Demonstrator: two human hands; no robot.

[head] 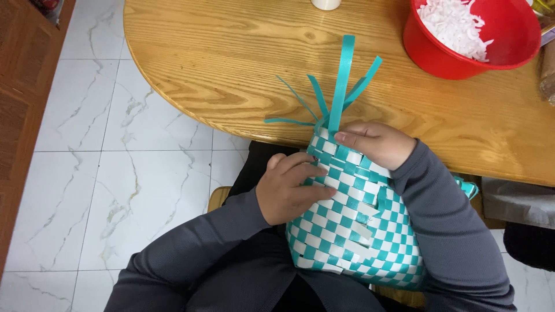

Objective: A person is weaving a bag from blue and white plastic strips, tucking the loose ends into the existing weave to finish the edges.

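Teal-and-white woven basket (358, 231) hides both hands' (289, 188) (378, 141) palms, grip unclear.

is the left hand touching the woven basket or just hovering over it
Touching. The head view shows the left hand lying flat on the teal and white woven basket, its fingers pressed against the weave with no gap.

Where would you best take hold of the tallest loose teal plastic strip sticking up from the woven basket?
Probably near its base, just above the weave, pinching the flat faces of the tallest teal strip from the sides; it stands nearly upright above the teal-and-white woven basket.
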